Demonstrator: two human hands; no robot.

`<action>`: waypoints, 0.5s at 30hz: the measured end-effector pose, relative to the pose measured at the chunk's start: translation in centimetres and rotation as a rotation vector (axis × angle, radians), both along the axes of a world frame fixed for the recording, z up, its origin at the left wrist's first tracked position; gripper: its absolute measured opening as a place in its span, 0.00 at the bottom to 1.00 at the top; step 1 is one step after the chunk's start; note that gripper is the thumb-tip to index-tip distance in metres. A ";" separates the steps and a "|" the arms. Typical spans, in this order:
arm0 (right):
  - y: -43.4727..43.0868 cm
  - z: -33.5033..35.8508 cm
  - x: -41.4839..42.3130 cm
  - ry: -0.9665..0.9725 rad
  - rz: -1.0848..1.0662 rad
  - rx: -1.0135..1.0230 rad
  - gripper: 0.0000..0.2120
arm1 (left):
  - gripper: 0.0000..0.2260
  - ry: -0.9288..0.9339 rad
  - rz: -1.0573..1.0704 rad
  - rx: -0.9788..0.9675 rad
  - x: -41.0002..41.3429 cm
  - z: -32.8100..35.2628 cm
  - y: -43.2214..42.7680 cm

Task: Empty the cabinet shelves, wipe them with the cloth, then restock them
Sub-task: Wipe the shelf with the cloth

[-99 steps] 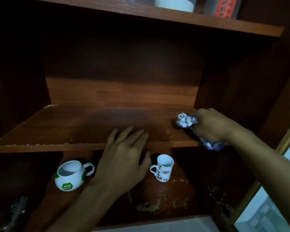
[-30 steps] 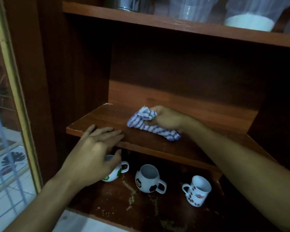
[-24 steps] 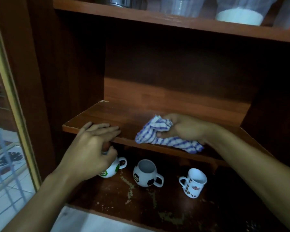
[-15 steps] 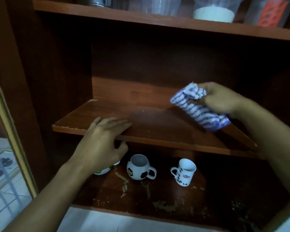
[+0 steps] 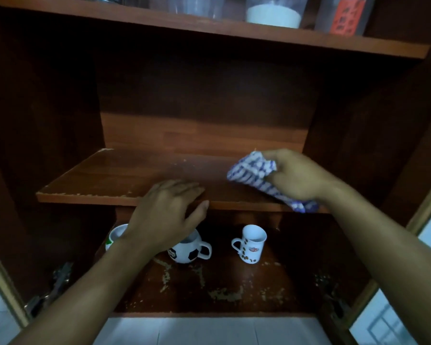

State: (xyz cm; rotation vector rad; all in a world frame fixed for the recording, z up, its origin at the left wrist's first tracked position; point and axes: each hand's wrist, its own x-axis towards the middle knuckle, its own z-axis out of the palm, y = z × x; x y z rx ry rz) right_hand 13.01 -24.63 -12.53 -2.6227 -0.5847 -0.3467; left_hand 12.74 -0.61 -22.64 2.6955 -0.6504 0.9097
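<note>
Along the shelf [image 5: 105, 175] front, left hand [image 5: 167, 215] spread flat; right hand [image 5: 299, 175] tight round cloth [image 5: 251, 170]

A home kitchen: wooden cabinet [image 5: 204, 135], printed mugs [image 5: 250, 245] just below the left hand [image 5: 167, 215], storage jars [image 5: 273, 11] high above it.

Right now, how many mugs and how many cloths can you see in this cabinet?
Mugs: 3 (green-and-white mug, football mug, bean-print mug)
Cloths: 1 (striped cloth, held in the right hand)
Total: 4
</note>
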 end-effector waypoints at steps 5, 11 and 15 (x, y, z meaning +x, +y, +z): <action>-4.9 1.6 2.3 -0.051 -0.381 -0.176 0.18 | 0.21 -0.036 0.025 -0.040 0.6 0.2 -0.8; -6.7 -0.4 2.2 0.136 -0.601 -0.270 0.18 | 0.20 -0.007 0.043 -0.017 0.7 0.2 -1.0; -4.2 -1.6 0.5 0.134 -0.386 -0.265 0.07 | 0.21 0.017 0.030 -0.032 0.8 0.2 -0.9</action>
